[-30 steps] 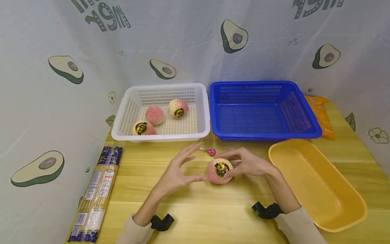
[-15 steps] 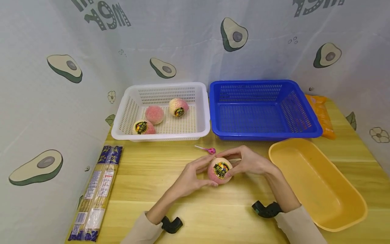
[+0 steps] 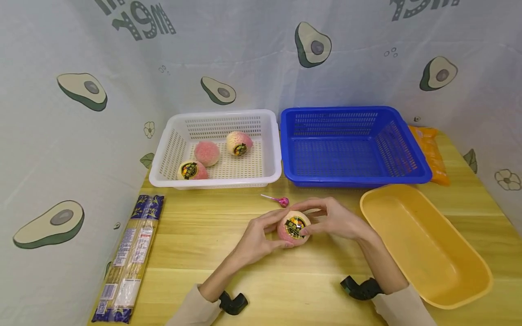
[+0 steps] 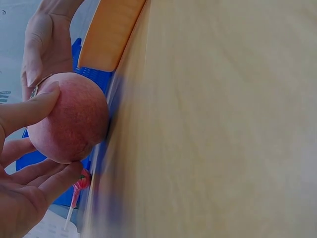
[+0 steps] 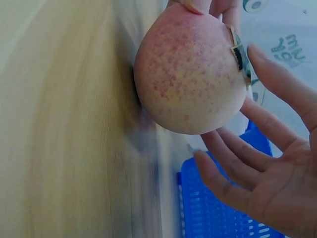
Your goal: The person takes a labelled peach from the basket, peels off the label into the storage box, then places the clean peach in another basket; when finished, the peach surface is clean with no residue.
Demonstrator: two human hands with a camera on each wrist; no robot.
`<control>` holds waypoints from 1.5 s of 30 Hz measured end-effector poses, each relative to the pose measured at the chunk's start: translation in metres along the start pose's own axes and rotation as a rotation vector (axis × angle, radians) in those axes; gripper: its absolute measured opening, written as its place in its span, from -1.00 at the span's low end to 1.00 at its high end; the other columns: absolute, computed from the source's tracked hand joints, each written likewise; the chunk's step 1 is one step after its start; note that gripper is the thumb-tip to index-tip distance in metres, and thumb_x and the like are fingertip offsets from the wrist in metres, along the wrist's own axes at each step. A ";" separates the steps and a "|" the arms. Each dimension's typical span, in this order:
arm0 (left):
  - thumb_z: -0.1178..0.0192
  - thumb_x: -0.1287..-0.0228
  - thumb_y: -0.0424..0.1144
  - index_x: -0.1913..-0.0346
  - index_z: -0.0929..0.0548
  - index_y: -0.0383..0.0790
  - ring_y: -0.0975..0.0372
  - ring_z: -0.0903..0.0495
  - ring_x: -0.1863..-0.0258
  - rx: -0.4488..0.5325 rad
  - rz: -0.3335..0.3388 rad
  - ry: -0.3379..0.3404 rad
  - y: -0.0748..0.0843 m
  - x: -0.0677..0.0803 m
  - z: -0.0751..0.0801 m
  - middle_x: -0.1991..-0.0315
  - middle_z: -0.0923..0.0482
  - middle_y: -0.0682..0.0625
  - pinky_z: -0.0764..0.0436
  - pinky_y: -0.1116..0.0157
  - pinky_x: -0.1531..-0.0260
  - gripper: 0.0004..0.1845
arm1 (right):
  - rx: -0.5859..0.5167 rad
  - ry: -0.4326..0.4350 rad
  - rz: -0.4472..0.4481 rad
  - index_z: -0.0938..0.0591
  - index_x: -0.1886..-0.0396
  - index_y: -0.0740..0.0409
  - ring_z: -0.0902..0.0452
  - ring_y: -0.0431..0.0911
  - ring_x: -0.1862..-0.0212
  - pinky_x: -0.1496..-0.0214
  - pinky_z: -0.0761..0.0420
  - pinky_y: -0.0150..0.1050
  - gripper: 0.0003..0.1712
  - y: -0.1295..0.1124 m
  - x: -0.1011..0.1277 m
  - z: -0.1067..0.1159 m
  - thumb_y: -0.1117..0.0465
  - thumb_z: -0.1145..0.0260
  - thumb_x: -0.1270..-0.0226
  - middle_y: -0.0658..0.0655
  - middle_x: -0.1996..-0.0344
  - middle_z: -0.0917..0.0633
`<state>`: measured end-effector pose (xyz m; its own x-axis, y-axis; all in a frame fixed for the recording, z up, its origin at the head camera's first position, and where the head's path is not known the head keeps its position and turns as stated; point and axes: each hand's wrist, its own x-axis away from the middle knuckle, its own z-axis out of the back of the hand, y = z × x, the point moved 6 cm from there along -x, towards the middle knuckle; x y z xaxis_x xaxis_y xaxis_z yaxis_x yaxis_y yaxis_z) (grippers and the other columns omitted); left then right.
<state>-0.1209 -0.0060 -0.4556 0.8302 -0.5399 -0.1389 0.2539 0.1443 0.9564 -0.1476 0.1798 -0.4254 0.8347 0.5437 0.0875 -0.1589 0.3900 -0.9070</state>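
Observation:
A pink and cream peach (image 3: 286,236) with a black sticker (image 3: 295,225) stands on the wooden table between both hands. My left hand (image 3: 253,240) holds its left side, thumb in front and fingers behind. From the other side my right hand (image 3: 339,221) grips it, thumb by the sticker and fingers at the back. The right wrist view shows the peach's (image 5: 185,74) speckled pale side, with the sticker's edge beside the right thumb. In the left wrist view, the left thumb presses on the reddish side of the peach (image 4: 74,119).
Behind the hands lies a pink lollipop (image 3: 282,201). A white basket (image 3: 216,183) with three peaches and a blue basket (image 3: 355,180) stand at the back. To the right are a yellow tub (image 3: 424,240) and an orange packet (image 3: 432,156); packaged noodles (image 3: 130,258) lie at left.
My left hand has moved right and closed round the peach's left side. My right hand has stayed on the peach, shifting only slightly. The lollipop's stick shows more fully.

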 end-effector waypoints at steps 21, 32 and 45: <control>-0.53 -0.05 -0.53 -0.42 -0.52 -0.31 0.02 -0.42 -0.49 -0.002 0.049 0.031 0.001 -0.002 -0.002 -0.48 -0.43 -0.21 -0.60 0.32 -0.30 -0.21 | -0.073 0.204 -0.116 -0.81 0.07 0.17 -0.32 -0.26 0.49 0.49 -0.35 -0.42 -0.74 0.005 0.011 -0.006 0.19 -0.53 -0.28 0.04 0.42 -0.56; -0.54 -0.04 -0.52 -0.40 -0.54 -0.32 0.03 -0.50 -0.43 0.002 0.066 0.037 0.000 -0.005 -0.003 -0.45 -0.45 -0.22 -0.59 0.33 -0.31 -0.23 | -0.175 0.241 -0.234 -0.78 0.12 0.36 -0.60 -0.31 -0.01 -0.17 -0.56 -0.52 -0.70 0.011 0.010 -0.009 0.18 -0.50 -0.33 0.06 0.12 -0.80; -0.53 -0.03 -0.53 -0.39 -0.55 -0.34 0.01 -0.52 -0.41 0.011 0.076 0.044 0.001 -0.005 -0.003 -0.45 -0.44 -0.27 -0.62 0.35 -0.27 -0.23 | -0.192 0.293 -0.233 -0.76 0.19 0.38 -0.34 -0.34 0.58 0.41 -0.45 -0.46 -0.77 0.009 0.010 -0.015 0.24 -0.48 -0.35 0.01 0.36 -0.75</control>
<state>-0.1233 -0.0003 -0.4553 0.8679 -0.4907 -0.0769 0.1843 0.1744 0.9673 -0.1328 0.1781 -0.4389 0.9558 0.2123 0.2036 0.1299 0.3165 -0.9397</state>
